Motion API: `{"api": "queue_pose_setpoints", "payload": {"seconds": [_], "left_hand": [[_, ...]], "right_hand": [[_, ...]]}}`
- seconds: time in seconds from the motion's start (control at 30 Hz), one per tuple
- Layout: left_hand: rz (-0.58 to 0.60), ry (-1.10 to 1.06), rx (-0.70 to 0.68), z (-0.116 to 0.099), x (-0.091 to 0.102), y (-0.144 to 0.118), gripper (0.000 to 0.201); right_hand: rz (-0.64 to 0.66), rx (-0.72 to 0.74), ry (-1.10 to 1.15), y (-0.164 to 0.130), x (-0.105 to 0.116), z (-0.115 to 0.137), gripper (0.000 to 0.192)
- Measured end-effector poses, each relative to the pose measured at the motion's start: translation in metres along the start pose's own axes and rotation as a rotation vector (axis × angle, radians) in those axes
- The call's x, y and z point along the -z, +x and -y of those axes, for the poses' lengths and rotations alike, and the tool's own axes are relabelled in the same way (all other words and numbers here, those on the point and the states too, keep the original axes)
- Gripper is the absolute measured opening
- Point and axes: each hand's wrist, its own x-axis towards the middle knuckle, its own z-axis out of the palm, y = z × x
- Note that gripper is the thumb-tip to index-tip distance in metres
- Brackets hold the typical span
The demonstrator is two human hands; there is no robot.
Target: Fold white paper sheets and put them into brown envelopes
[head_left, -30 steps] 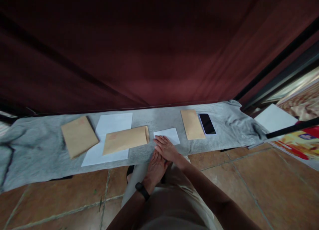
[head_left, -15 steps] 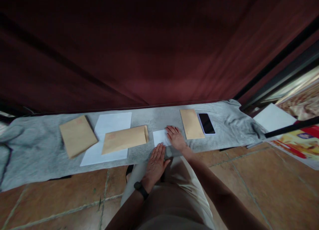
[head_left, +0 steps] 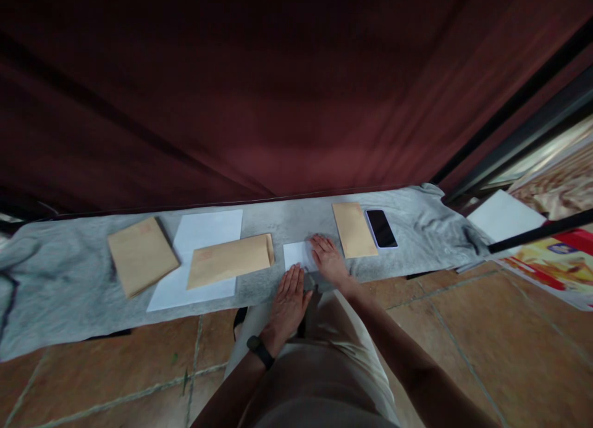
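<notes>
On the cloth-covered worktop [head_left: 296,221], left hand [head_left: 287,302] and right hand [head_left: 330,262] touch white paper [head_left: 295,253], fingers straight, pinching nothing. Even pressure should flatten best.

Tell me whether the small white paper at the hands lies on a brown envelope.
No, the small white paper lies on the gray cloth, between one brown envelope and another brown envelope.

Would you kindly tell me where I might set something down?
Bare cloth lies beyond the small paper, between middle envelope and right envelope; rumpled cloth is free right of the phone and left of the brown stack. Crowded: around the left hand and right hand, and where brown stack and middle envelope overlap the white sheet.
</notes>
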Motion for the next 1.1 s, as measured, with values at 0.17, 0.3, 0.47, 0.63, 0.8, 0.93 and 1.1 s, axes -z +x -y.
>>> {"api": "queue_pose_setpoints", "payload": {"seconds": [0.17,0.3,0.47,0.63,0.8,0.93,1.1], "left_hand": [[-0.012,0.0,0.056,0.004,-0.008,0.017,0.061],[-0.011,0.003,0.056,0.011,-0.016,0.023,0.06],[-0.051,0.018,0.097,0.022,-0.017,0.025,0.059],[-0.018,0.01,0.056,0.035,-0.016,0.034,0.057],[0.028,0.043,0.022,0.045,-0.016,0.038,0.051],[0.034,0.054,0.006,0.052,-0.018,0.037,0.051],[0.012,0.041,0.002,0.048,-0.017,0.033,0.054]], "right_hand": [[0.018,0.077,0.048,-0.022,-0.009,0.024,0.046],[-0.02,0.011,-0.004,-0.032,-0.016,0.028,0.046],[-0.082,-0.073,-0.057,-0.042,-0.018,0.016,0.049],[-0.131,-0.112,-0.076,-0.052,-0.019,0.01,0.049],[-0.105,-0.114,-0.061,-0.055,-0.015,0.01,0.051],[-0.101,-0.123,-0.047,-0.058,-0.014,0.011,0.05],[-0.122,-0.147,0.01,-0.058,-0.012,0.01,0.048]]}}
